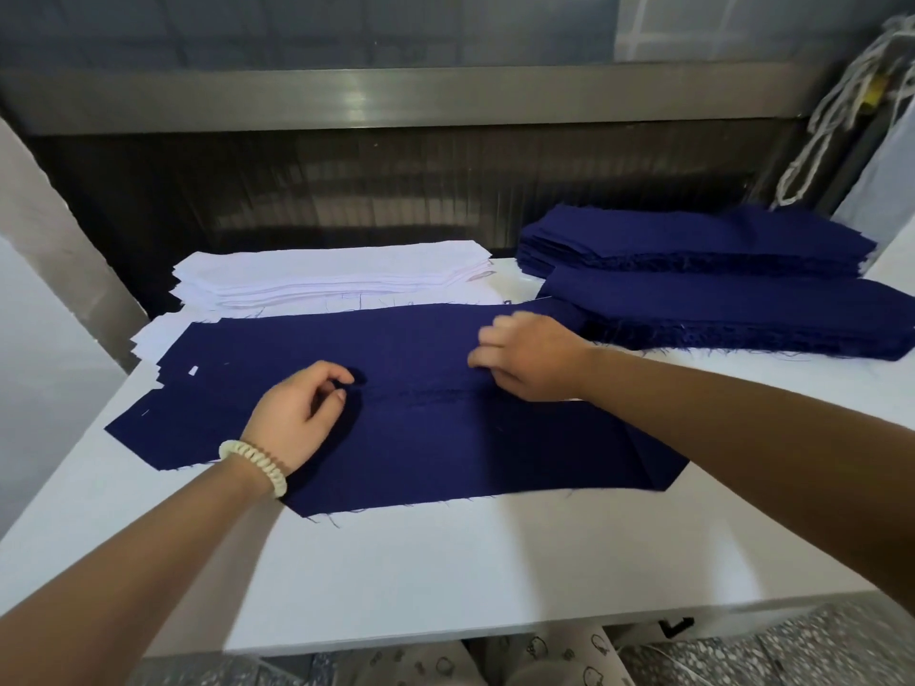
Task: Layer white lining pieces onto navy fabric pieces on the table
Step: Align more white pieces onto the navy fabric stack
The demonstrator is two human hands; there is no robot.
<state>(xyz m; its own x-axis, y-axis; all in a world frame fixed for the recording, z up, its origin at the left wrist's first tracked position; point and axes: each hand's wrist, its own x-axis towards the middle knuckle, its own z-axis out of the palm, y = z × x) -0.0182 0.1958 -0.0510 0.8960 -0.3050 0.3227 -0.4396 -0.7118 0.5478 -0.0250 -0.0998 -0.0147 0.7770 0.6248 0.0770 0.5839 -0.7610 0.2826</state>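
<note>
Navy fabric pieces (421,438) lie spread on the white table (445,561), one bearing a white tag (193,371) too small to read. The left hand (297,413), with a beaded bracelet (255,465), rests curled on them; its grip is unclear. The blurred right hand (530,358) pinches an edge. Behind are one white lining stack (336,274) and two navy stacks (693,240)

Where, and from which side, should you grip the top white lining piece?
Pinch the near right corner of the top sheet on the white lining pile, coming from the front. The pile lies flat, its layers stepped along the near edge, so one sheet should lift alone there, close to the right hand.
</note>
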